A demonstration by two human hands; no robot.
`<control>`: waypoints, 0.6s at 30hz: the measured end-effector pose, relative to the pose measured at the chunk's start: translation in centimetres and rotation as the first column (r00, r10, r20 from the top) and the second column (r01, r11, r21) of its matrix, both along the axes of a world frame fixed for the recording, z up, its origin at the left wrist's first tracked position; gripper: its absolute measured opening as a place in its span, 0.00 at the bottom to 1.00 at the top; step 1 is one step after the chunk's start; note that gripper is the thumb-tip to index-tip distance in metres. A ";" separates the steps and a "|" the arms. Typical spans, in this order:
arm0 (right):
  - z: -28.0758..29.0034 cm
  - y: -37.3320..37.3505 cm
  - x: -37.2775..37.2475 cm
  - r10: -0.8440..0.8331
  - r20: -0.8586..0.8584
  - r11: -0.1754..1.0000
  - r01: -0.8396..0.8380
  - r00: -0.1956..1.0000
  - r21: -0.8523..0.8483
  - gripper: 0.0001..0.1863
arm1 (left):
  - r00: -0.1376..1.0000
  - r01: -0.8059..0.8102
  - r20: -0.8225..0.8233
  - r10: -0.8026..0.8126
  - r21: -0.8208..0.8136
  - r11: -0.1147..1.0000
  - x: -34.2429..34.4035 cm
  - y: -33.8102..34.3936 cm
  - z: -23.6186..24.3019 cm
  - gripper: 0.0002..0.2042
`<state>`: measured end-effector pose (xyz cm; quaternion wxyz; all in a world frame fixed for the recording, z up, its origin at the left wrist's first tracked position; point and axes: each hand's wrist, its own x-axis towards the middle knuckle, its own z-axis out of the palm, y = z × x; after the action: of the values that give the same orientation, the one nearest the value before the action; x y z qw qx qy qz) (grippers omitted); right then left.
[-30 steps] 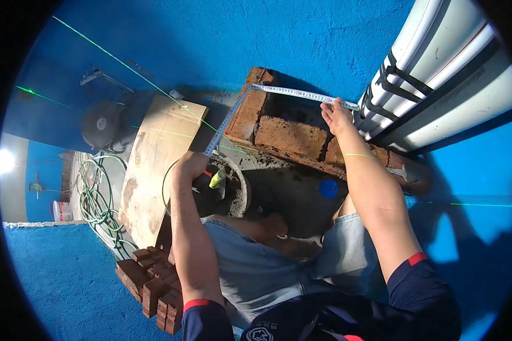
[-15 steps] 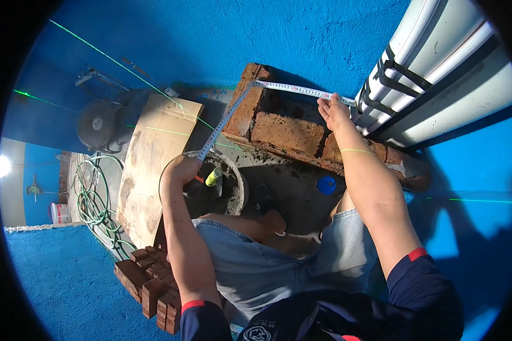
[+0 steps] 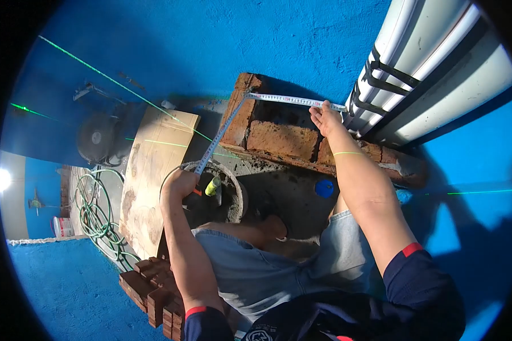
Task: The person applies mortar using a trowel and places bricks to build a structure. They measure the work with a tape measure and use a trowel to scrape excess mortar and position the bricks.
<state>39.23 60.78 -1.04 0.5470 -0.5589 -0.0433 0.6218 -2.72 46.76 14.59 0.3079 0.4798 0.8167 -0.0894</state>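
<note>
A tape measure's white blade (image 3: 287,99) stretches along the far side of a low brick wall (image 3: 283,139), then bends at the upright corner brick and slopes down to my left hand (image 3: 181,183). That hand is closed around its end, and the case is hidden in the grip. At the blade's other end, by the white pipes (image 3: 395,74), my right hand (image 3: 326,120) has the blade between thumb and partly stretched fingers. Below the left hand sits a round mortar bucket (image 3: 242,196) with a yellow-green handled tool (image 3: 213,186) in it.
Blue walls (image 3: 301,34) enclose the corner. A stained board (image 3: 153,176) lies at left, beside a coiled green hose (image 3: 94,210). Stacked bricks (image 3: 153,290) stand near my left elbow. A blue round object (image 3: 324,188) lies on the floor by the wall. Green laser lines cross the scene.
The view has shifted slightly, so the wall and pipes appear a little lower and farther left. Both hands keep their places on the tape measure.
</note>
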 end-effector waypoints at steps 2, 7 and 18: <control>0.0 0.0 0.0 -0.001 -0.011 1.000 0.001 1.000 -0.023 0.17 | 0.994 0.104 -0.026 -0.106 -0.074 0.992 -0.2 0.1 -0.1 0.18; 0.0 0.1 -0.2 -0.063 -0.034 0.998 0.062 0.997 -0.024 0.20 | 0.994 0.103 -0.029 -0.105 -0.067 0.992 -0.6 0.1 -0.8 0.19; 0.1 0.3 -0.4 -0.111 -0.062 0.993 0.108 0.992 -0.049 0.18 | 0.998 0.011 0.054 -0.007 -0.068 0.998 -2.5 0.6 -3.2 0.15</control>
<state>38.82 61.09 -0.93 0.5683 -0.5523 0.0194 0.6096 -5.17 47.32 11.34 0.3456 0.4750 0.8024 -0.1055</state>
